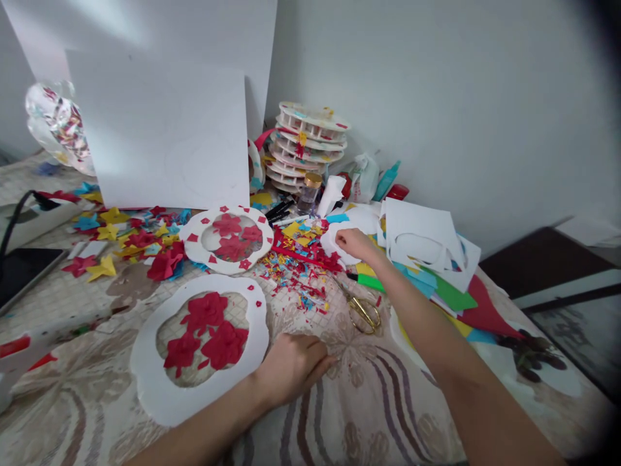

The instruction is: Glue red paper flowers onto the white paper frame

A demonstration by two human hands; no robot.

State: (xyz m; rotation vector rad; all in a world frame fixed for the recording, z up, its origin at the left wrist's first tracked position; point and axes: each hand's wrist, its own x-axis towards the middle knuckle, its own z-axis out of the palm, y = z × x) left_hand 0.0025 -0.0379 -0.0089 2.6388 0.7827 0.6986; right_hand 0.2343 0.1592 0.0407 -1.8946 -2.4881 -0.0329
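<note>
My left hand (291,369) rests on the patterned tablecloth with its fingers curled under, right beside the near white flower-shaped frame (150,382) that has red paper flowers (208,333) in its opening. My right hand (353,243) reaches far across the table, fingers pinched among red and yellow paper scraps (303,249) next to a white cutout piece (334,236); what it pinches is too small to name. Gold-handled scissors (363,310) lie under my right forearm. A second white frame (228,239) with red flowers lies farther back.
A large white board (165,136) leans against the wall. A stack of white round frames (308,145), a small jar (310,191) and black pens stand behind. Coloured and white paper sheets (436,265) pile at right. Folded stars and flowers (121,239) litter the left.
</note>
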